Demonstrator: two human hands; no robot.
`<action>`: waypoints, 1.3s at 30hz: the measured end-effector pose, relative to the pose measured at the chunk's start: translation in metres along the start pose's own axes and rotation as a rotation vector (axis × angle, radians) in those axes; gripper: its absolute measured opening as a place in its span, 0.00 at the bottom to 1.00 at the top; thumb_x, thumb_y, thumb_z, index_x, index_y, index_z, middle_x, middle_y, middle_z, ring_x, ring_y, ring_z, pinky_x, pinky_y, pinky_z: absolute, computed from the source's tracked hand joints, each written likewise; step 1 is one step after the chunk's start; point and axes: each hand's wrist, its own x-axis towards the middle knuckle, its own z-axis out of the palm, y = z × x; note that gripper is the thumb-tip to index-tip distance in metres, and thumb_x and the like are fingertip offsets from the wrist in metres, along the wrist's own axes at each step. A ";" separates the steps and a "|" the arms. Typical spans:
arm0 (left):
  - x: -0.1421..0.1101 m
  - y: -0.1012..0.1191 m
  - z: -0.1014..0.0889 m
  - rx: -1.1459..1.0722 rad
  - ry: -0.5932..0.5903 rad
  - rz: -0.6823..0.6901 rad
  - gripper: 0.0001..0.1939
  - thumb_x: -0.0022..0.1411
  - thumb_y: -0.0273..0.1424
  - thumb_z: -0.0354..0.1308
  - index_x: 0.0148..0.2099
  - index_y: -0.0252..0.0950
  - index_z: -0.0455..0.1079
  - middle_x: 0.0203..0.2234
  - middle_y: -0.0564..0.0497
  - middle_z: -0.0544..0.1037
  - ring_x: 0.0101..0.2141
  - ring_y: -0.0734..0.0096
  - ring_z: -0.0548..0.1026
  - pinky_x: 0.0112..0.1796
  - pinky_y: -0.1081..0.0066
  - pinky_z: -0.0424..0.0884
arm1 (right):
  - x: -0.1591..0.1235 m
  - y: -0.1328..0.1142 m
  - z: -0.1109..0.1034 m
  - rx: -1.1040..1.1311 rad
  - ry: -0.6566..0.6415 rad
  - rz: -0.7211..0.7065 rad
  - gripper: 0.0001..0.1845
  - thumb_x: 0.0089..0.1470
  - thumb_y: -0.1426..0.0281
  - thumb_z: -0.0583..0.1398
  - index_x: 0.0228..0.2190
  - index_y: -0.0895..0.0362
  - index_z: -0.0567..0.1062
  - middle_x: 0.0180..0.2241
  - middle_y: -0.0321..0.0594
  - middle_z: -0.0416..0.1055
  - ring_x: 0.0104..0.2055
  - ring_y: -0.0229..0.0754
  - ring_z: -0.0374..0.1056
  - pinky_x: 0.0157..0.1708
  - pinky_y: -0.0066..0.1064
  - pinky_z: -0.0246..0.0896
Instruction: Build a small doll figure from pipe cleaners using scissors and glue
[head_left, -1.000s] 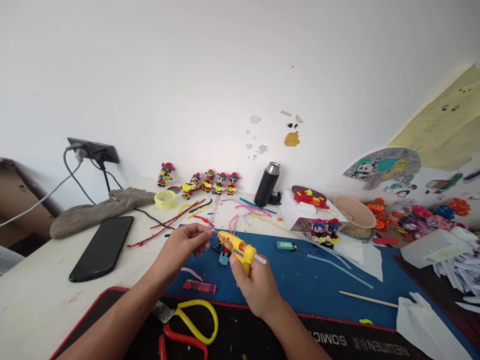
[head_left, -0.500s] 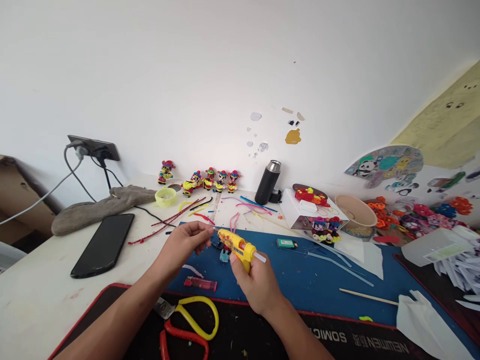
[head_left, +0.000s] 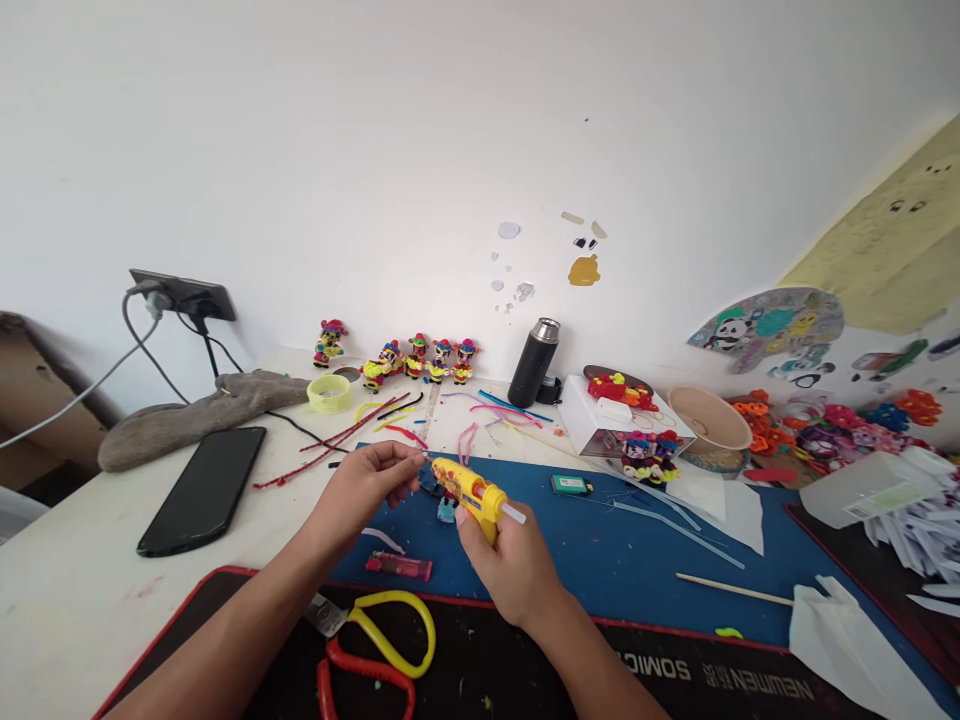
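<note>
Your right hand (head_left: 517, 570) grips the glue gun (head_left: 463, 487); steady it clear of your left hand (head_left: 367, 492), pinching an indistinct small piece (head_left: 427, 457).

You have seven small figurines: five (head_left: 330, 342) along the wall and two (head_left: 666, 455) at the white box (head_left: 592, 425), which is a single one. Before you there is one yellow glue gun (head_left: 469, 487), one black phone (head_left: 202, 490), one pair of scissors (head_left: 375, 680), one black flask (head_left: 534, 365), one yellow-green ring (head_left: 329, 395), one piece of driftwood (head_left: 202, 420) and one wooden stick (head_left: 731, 589). You can count two plugs (head_left: 156, 302) in one socket panel (head_left: 180, 291). The heaped flowers (head_left: 840, 420) overlap too much for you to count.
</note>
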 end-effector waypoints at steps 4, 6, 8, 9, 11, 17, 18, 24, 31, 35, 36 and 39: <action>0.001 -0.002 -0.001 0.003 0.003 0.001 0.23 0.49 0.51 0.73 0.33 0.37 0.76 0.21 0.54 0.76 0.22 0.72 0.67 0.24 0.73 0.62 | 0.000 0.001 0.000 -0.011 0.009 -0.005 0.17 0.65 0.62 0.56 0.25 0.54 0.63 0.20 0.31 0.60 0.21 0.35 0.54 0.23 0.29 0.47; 0.001 -0.002 -0.001 0.004 0.006 0.003 0.23 0.49 0.51 0.72 0.33 0.37 0.76 0.21 0.54 0.76 0.22 0.72 0.68 0.25 0.73 0.63 | 0.000 0.000 0.000 -0.014 0.016 -0.002 0.17 0.65 0.62 0.56 0.25 0.53 0.63 0.20 0.31 0.60 0.21 0.35 0.55 0.23 0.29 0.47; 0.001 -0.002 -0.001 0.012 0.007 0.006 0.23 0.49 0.52 0.72 0.32 0.37 0.76 0.21 0.54 0.76 0.22 0.71 0.68 0.24 0.72 0.63 | 0.000 -0.001 -0.001 -0.011 0.020 0.007 0.17 0.65 0.62 0.56 0.25 0.53 0.64 0.20 0.31 0.60 0.21 0.36 0.55 0.22 0.29 0.48; 0.001 -0.002 0.000 0.016 0.008 0.005 0.23 0.49 0.52 0.72 0.32 0.37 0.76 0.21 0.54 0.76 0.22 0.71 0.68 0.24 0.72 0.63 | 0.000 -0.002 -0.001 -0.008 0.020 0.012 0.17 0.65 0.62 0.56 0.25 0.53 0.64 0.20 0.32 0.61 0.21 0.36 0.55 0.22 0.30 0.48; 0.000 0.000 0.000 0.024 0.010 0.007 0.22 0.49 0.51 0.72 0.32 0.37 0.76 0.20 0.54 0.76 0.22 0.71 0.68 0.24 0.72 0.63 | 0.000 -0.002 0.000 -0.003 0.019 0.019 0.17 0.65 0.61 0.56 0.25 0.53 0.65 0.20 0.33 0.62 0.22 0.37 0.57 0.23 0.30 0.49; 0.001 0.002 -0.006 -0.021 0.046 0.005 0.22 0.48 0.50 0.73 0.31 0.37 0.76 0.20 0.54 0.75 0.21 0.72 0.67 0.24 0.72 0.62 | 0.000 0.004 0.002 0.085 0.037 0.148 0.21 0.65 0.55 0.56 0.25 0.53 0.67 0.17 0.33 0.63 0.19 0.37 0.59 0.21 0.29 0.51; 0.002 0.002 -0.008 -0.053 0.062 0.012 0.22 0.47 0.50 0.74 0.31 0.36 0.76 0.20 0.54 0.75 0.21 0.73 0.67 0.24 0.73 0.62 | 0.001 0.005 0.003 0.109 0.047 0.178 0.22 0.65 0.54 0.56 0.25 0.54 0.67 0.16 0.33 0.63 0.19 0.37 0.59 0.20 0.29 0.52; 0.005 0.000 -0.013 -0.162 0.125 0.056 0.22 0.48 0.48 0.75 0.30 0.36 0.76 0.21 0.55 0.75 0.22 0.75 0.66 0.24 0.74 0.61 | 0.001 0.009 0.005 0.197 0.037 0.243 0.25 0.64 0.50 0.56 0.23 0.54 0.66 0.15 0.33 0.64 0.16 0.36 0.59 0.18 0.28 0.52; 0.001 0.000 -0.006 -0.057 0.045 0.051 0.23 0.48 0.51 0.74 0.32 0.36 0.77 0.21 0.54 0.76 0.22 0.73 0.67 0.24 0.73 0.62 | 0.006 0.015 0.008 0.362 0.090 0.353 0.28 0.59 0.44 0.59 0.26 0.56 0.70 0.16 0.31 0.64 0.14 0.35 0.59 0.15 0.27 0.54; -0.001 0.001 -0.004 -0.043 0.025 0.045 0.23 0.48 0.52 0.73 0.32 0.37 0.77 0.21 0.53 0.76 0.22 0.72 0.68 0.24 0.73 0.63 | 0.009 0.021 0.008 0.458 0.124 0.386 0.31 0.56 0.41 0.60 0.35 0.59 0.74 0.15 0.28 0.62 0.13 0.35 0.56 0.14 0.26 0.53; -0.001 0.002 -0.003 -0.040 0.024 0.047 0.23 0.48 0.52 0.73 0.32 0.37 0.77 0.21 0.53 0.76 0.22 0.72 0.68 0.24 0.73 0.63 | 0.010 0.023 0.007 0.462 0.128 0.393 0.32 0.55 0.40 0.60 0.37 0.59 0.74 0.15 0.27 0.62 0.13 0.35 0.56 0.13 0.26 0.53; -0.001 0.002 -0.001 -0.025 0.020 0.052 0.22 0.49 0.52 0.72 0.31 0.37 0.76 0.20 0.53 0.76 0.21 0.71 0.68 0.23 0.73 0.63 | 0.007 0.028 0.005 0.431 0.142 0.415 0.33 0.55 0.40 0.60 0.38 0.59 0.74 0.16 0.26 0.62 0.13 0.35 0.56 0.14 0.26 0.53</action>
